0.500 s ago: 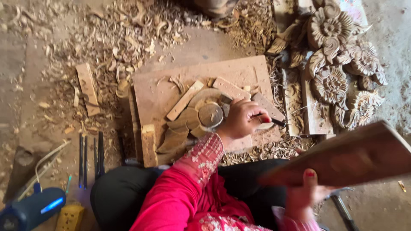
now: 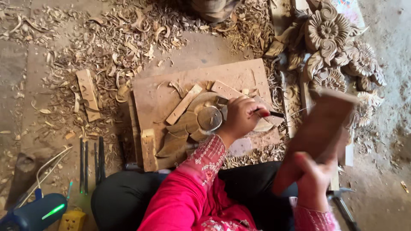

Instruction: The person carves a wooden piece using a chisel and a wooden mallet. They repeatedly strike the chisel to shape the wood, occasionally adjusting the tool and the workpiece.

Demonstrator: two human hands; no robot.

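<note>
Lower right of frame, nearest: right hand (image 2: 314,182) gripped around the lower end of a wooden mallet (image 2: 323,128), blurred, raised and tilted up toward the right. Pink sleeve (image 2: 188,192) running up from bottom centre. Mid-frame: left hand (image 2: 240,117) closed on a thin chisel (image 2: 269,114), tip pointing right, resting on the carving blank (image 2: 192,124), a leaf-and-disc shape in pale wood. Blank on a flat wooden board (image 2: 162,94) on the floor, just left of and under the left hand, well apart from the right. Lower left: row of dark chisels (image 2: 90,164), blue power tool (image 2: 36,214). Upper right: finished carved flowers (image 2: 338,42). Upper left, farthest: wood shavings (image 2: 115,38) strewn over the floor.
</note>
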